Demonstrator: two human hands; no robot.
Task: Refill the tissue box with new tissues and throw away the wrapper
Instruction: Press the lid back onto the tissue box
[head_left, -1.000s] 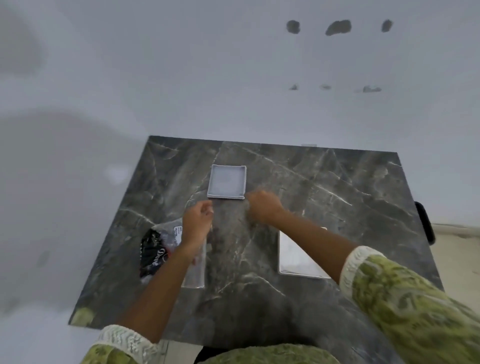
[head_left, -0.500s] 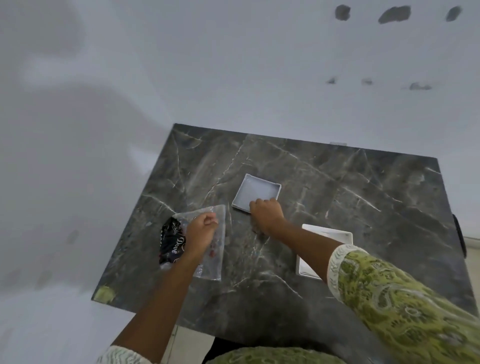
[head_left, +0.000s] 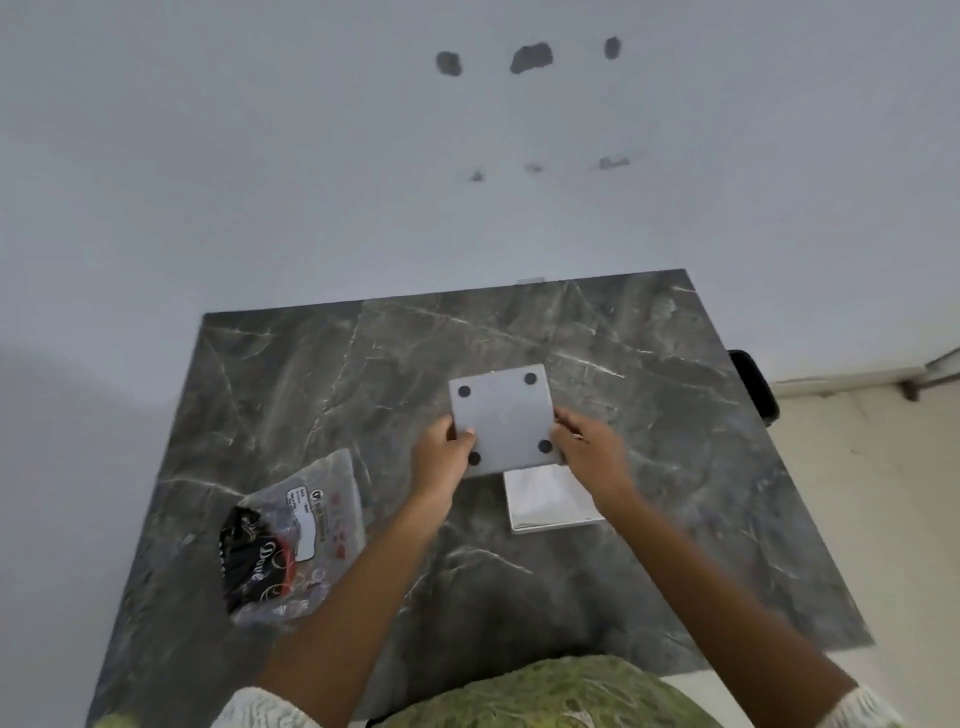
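Both hands are on the grey square lid (head_left: 503, 420), four black pads facing up: left hand (head_left: 440, 457) pinches its left edge, right hand (head_left: 592, 453) grips the right. It's held above the marble table (head_left: 675, 467), partly over the white tissue box (head_left: 545, 501). The crumpled wrapper (head_left: 291, 535) lies off to the left.

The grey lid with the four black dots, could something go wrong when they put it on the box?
Maybe. Both hands, left and right, pinch the grey lid only at its edges, so it might slip. It hangs partly over the white box, and a crooked landing could crease the tissues. The wrapper lies on the table, near the left forearm, and might get swept off.
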